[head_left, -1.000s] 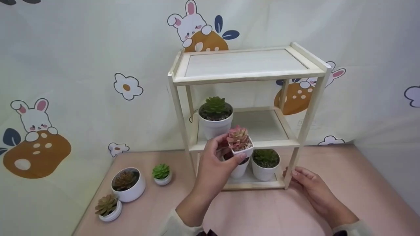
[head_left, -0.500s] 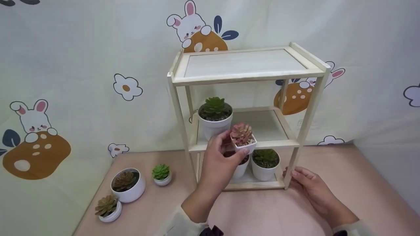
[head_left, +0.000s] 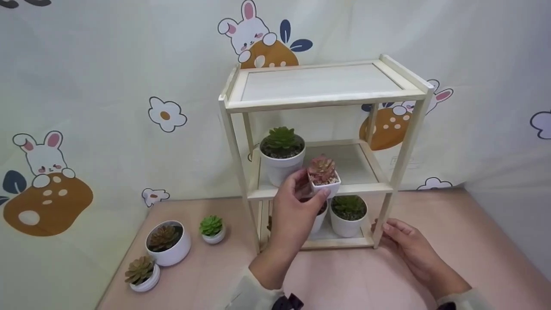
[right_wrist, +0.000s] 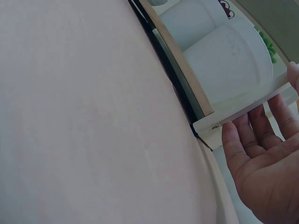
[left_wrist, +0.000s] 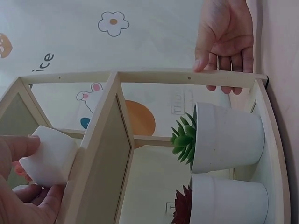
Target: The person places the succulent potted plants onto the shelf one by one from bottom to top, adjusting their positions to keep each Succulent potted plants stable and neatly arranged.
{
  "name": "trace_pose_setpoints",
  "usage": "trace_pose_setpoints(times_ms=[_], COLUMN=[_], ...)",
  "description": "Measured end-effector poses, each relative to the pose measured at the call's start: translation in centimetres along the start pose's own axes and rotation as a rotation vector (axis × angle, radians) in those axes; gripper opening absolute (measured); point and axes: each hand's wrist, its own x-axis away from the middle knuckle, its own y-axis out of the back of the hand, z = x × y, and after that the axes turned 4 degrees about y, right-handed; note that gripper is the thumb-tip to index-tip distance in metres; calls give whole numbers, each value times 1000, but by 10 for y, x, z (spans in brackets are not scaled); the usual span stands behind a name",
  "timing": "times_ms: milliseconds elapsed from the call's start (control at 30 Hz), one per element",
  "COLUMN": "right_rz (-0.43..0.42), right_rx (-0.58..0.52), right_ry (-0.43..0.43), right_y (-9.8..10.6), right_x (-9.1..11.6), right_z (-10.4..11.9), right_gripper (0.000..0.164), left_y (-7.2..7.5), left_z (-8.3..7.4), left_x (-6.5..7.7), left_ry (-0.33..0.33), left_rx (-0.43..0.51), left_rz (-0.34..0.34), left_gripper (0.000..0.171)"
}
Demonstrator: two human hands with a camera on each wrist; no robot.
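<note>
My left hand (head_left: 289, 221) pinches a small square white pot with a pink succulent (head_left: 323, 172). In the head view it hangs at the front edge of the middle shelf (head_left: 348, 165), right of a larger potted green succulent (head_left: 282, 148). Seen from the left wrist, the white pot (left_wrist: 51, 156) is tilted, with its base close to the shelf rail. My right hand (head_left: 409, 249) holds the lower right front post of the wooden rack (head_left: 327, 103). Thumb and fingers lie on either side of that post, and the right wrist view shows the fingers (right_wrist: 254, 128) against it.
On the bottom shelf stand a potted green succulent (head_left: 348, 215) and a dark red one (left_wrist: 182, 207). Several potted plants sit on the pink tabletop at left: a brown succulent (head_left: 168, 243), a small green one (head_left: 212, 228) and an olive-brown one (head_left: 142, 273). A patterned wall sheet hangs behind.
My left hand has carried the pink succulent right and slightly up, and its pot has become more upright in the head view. The right hand stays on the post.
</note>
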Motion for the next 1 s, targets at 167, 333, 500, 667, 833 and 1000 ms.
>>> trace_pose_setpoints(times_ms=[167,333,500,667,833,1000], right_rz=[5,9,5,-1,-2,3], right_rx=[0,-13,-29,-30,-36,-40], right_ry=[0,21,25,15,18,27], right_y=[0,0,0,-1,-1,-1], right_x=[0,-1,-1,0,0,-1], right_z=[1,0,-1,-1,-1,-3], right_gripper=[58,59,58,57,57,55], left_y=[-4,-7,-11,-14,-17,-19], left_z=[-1,-2,-2,-1,1,2], left_x=[-1,-3,-5,-6,-6,-7], left_ry=[-11,-15,-25,-85,-137,-174], left_rx=[-32,-109,-169,-211,-312,-351], left_rz=[-17,-42,-68,-105,-163,-207], left_gripper=[60,59,57,56,54,53])
